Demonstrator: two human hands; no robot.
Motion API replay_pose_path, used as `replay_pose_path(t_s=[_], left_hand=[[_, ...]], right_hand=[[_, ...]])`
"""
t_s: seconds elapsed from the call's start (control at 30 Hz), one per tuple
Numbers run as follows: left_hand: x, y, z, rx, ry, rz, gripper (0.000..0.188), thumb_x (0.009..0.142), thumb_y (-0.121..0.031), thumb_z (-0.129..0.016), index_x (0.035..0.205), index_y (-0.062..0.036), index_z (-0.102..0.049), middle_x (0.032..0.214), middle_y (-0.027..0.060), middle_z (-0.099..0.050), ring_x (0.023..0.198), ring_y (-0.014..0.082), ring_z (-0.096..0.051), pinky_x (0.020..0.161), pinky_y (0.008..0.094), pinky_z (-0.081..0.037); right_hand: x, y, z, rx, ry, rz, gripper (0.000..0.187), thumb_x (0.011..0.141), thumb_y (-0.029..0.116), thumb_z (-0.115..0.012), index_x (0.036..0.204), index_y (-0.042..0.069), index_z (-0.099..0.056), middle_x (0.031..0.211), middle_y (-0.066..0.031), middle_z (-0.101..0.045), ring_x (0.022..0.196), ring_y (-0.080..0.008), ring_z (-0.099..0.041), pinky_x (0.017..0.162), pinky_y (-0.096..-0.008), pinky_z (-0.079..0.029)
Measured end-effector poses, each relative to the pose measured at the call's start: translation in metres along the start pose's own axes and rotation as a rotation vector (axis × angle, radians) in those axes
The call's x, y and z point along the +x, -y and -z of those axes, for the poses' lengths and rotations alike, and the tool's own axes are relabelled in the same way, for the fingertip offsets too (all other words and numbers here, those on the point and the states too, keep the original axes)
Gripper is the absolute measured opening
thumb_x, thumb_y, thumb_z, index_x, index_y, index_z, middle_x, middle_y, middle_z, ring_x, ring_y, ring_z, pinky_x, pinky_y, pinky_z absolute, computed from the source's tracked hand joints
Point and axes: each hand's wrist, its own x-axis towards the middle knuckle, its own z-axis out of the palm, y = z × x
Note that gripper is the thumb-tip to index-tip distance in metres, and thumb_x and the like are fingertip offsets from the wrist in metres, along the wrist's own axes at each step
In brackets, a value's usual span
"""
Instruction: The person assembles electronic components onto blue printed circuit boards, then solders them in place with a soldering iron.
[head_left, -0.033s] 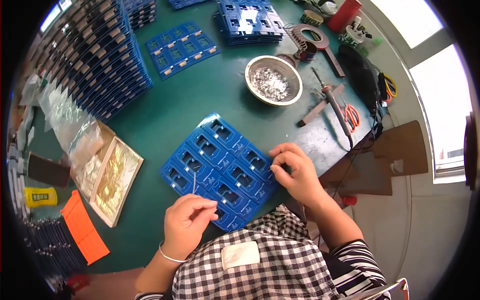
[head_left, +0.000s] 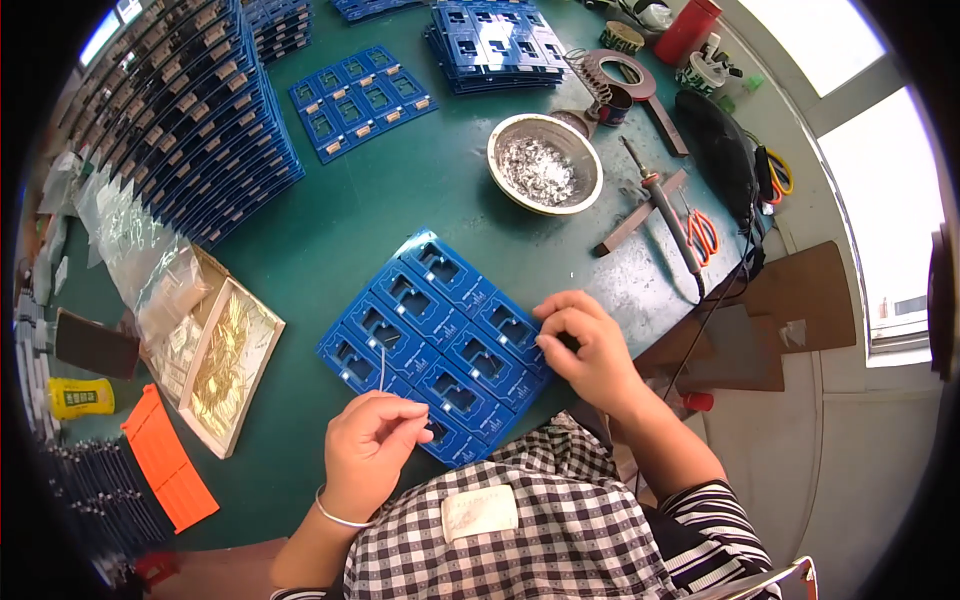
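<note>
A blue circuit board panel point(head_left: 436, 350) with rows of square cutouts lies slanted on the green bench in front of me. My left hand point(head_left: 370, 445) is closed in a pinch over the panel's near left edge. A thin, pale wire-like piece point(head_left: 382, 368) sticks up from its fingers across the board. At the panel's right edge, the thumb and forefinger of my right hand point(head_left: 592, 350) are pressed together. Whatever lies between those fingertips, if anything, is too small to make out.
Left stands an open box point(head_left: 262, 350) of fine gold-coloured pins, beside plastic bags and tall stacks of blue boards point(head_left: 215, 130). A metal bowl point(head_left: 584, 183) of silvery bits sits beyond the panel. Right of it, a soldering iron point(head_left: 672, 222) rests on a bar near orange-handled scissors point(head_left: 704, 236).
</note>
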Motion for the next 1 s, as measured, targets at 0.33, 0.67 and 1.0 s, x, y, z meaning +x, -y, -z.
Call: replay_pose_path(t_s=[0.33, 0.67, 1.0], left_hand=[[0.003, 0.007, 0.003, -0.098, -0.042, 0.066, 0.009, 0.086, 0.008, -0.061, 0.095, 0.0038, -0.061, 0.088, 0.0094, -0.062, 0.075, 0.0168, -0.069, 0.065, 0.0249, -0.056], [0.004, 0.001, 0.009, 0.055, -0.021, 0.002, 0.01, 0.088, 0.004, -0.06, 0.098, 0.0042, -0.062, 0.09, 0.0094, -0.06, 0.069, 0.0156, -0.067, 0.064, 0.0233, -0.054], [0.008, -0.01, 0.011, -0.932, -0.087, 0.422, 0.009, 0.089, -0.007, -0.064, 0.096, -0.0072, -0.059, 0.092, 0.0096, -0.066, 0.064, 0.0121, -0.063, 0.045, 0.0164, -0.041]], right_hand=[[0.004, 0.0, -0.004, -0.031, -0.022, 0.007, 0.009, 0.078, 0.003, -0.066, 0.082, 0.003, -0.058, 0.101, -0.0093, -0.06, 0.086, -0.0264, -0.062, 0.073, -0.0327, -0.05], [0.008, 0.011, -0.007, -0.563, 0.003, 0.427, 0.013, 0.07, 0.005, -0.068, 0.081, 0.006, -0.06, 0.099, -0.0068, -0.061, 0.083, -0.0228, -0.059, 0.071, -0.0332, -0.047], [0.023, 0.035, 0.002, -0.569, -0.057, 0.488, 0.022, 0.068, 0.005, -0.072, 0.09, 0.007, -0.067, 0.097, -0.006, -0.066, 0.088, -0.024, -0.061, 0.08, -0.038, -0.043]])
